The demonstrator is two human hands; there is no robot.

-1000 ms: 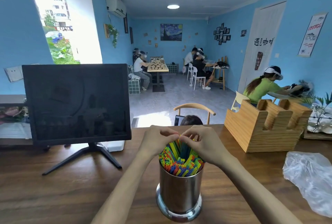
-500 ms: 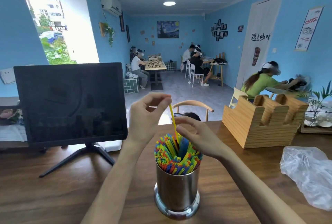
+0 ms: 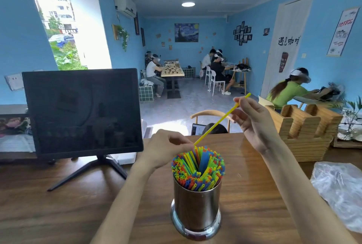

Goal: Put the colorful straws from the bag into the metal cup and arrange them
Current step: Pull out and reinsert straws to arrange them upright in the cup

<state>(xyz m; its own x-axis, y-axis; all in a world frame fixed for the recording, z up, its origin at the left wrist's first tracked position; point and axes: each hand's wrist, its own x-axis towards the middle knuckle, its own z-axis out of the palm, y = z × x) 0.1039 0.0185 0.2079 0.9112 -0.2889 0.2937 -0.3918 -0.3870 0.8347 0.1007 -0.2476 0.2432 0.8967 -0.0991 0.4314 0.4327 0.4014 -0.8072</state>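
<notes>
The colorful straws (image 3: 197, 167) stand bunched in the metal cup (image 3: 195, 208), which sits on the wooden table (image 3: 58, 204) close to the near edge. They fill the cup's mouth, red, blue, green and yellow ends fanned outward around a hollow in the middle, leaning in a loose swirl rather than standing straight. One yellow straw (image 3: 221, 119) is out of the bunch: it slants from just above the far rim of the cluster up and to the right, where the right hand (image 3: 254, 124) pinches it near its upper end between thumb and fingertips, the other fingers relaxed. The left hand (image 3: 166, 147) sits just behind the cup at the straw's lower tip, fingers curled inward; whether it grips that tip or only steadies the bunch, I cannot tell.

As a judgement, the filling looks essentially done and the work is in its arranging stage: this single straw needs a place in the cup, and the bundle could be evened out.

To the right, near the table's edge, lies a crumpled clear plastic bag (image 3: 340, 190); no straws show through it, so it appears emptied. Beyond the right hand stands a wooden holder (image 3: 305, 130) with notched compartments, whose contents are not visible. A dark monitor (image 3: 82, 110) on a stand occupies the table's left.
</notes>
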